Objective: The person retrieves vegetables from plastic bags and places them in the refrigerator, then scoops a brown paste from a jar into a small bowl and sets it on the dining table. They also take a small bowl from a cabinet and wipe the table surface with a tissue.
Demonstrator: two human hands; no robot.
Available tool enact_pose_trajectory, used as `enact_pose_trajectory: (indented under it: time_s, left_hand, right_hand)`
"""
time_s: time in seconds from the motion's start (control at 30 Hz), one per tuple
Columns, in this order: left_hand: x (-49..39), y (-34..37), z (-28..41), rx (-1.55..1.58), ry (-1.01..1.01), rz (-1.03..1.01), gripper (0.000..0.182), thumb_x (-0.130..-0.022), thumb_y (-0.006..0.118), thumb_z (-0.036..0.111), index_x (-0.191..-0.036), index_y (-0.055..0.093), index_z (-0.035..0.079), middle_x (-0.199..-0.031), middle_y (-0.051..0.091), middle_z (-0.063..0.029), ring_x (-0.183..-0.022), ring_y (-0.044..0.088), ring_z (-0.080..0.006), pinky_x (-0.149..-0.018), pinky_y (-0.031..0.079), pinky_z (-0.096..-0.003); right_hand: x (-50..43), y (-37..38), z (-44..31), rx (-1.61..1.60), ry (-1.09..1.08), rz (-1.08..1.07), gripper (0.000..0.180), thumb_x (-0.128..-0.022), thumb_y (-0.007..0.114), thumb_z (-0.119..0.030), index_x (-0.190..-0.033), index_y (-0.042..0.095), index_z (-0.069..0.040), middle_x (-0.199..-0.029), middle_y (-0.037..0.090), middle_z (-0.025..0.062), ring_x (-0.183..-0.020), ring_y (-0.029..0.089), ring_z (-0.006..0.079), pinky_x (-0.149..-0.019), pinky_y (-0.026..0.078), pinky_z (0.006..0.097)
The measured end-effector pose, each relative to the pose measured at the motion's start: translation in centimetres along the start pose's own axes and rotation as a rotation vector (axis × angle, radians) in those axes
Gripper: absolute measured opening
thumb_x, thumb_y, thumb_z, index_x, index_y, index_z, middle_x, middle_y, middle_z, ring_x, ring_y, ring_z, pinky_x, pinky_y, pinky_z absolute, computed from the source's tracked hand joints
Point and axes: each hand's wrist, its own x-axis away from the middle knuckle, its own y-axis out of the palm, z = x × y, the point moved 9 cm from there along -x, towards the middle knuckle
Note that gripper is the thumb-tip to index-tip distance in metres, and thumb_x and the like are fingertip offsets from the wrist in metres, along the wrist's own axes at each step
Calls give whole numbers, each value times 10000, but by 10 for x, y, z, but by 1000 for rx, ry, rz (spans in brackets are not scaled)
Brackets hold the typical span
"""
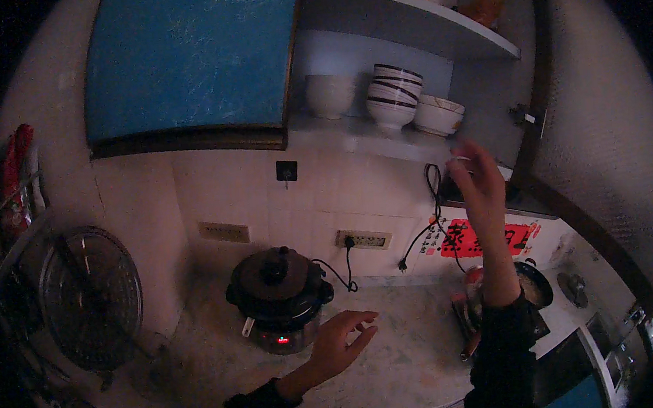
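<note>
My right hand [477,182] is raised in front of the open wall cupboard, just below a white patterned bowl [438,115], with its fingers parted and nothing seen in it. Beside that bowl stands a stack of white bowls with dark stripes [394,96], and farther left a plain pale bowl [330,96]. Low over the marble-look counter, my left hand [345,341] is held with thumb and fingers apart, holding nothing. Close to its left is an electric cooker [284,300] with a dark lid and a lit display.
Blue cupboard door [191,61] at upper left. A plugged cable runs from the wall socket [363,239] towards the cooker; another cord [434,198] hangs near my right forearm. Pans [533,284] stand at the right, and a round rack [91,298] at the left.
</note>
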Motion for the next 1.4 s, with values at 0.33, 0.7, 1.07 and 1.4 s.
enact_pose_trajectory:
  time_s: [0.33,0.7,1.07,1.4]
  left_hand:
    - [-15,-5,-2,1,-42,-55,268,-802,606,226,-1024,581,78,-939,606,-93,-691,606,-173,-605,482,-279]
    - [-32,2,-22,63,-88,-137,268,-803,610,215,-1035,579,86,-973,595,-106,-714,600,-184,-624,484,-296]
    - [-43,7,-42,154,-75,-170,248,-795,624,176,-1024,581,92,-905,599,-78,-716,583,-163,-621,473,-282]
    - [-44,-8,-49,220,-59,-175,244,-809,608,173,-1029,576,72,-911,599,-86,-708,582,-153,-625,476,-280]
  right_hand:
    - [-54,27,31,217,-51,-141,271,-809,588,-114,-1073,563,-65,-947,574,56,-840,545,129,-714,452,266]
    - [-95,61,56,296,-25,-313,245,-839,559,-235,-831,635,-1,-720,622,78,-673,580,154,-658,454,265]
    - [-105,76,85,500,182,-335,288,-850,522,-286,-900,617,-19,-778,617,127,-644,592,216,-630,461,331]
    - [-148,145,69,751,-309,-412,300,-781,548,-188,-1031,573,-24,-969,583,195,-953,549,332,-802,448,400]
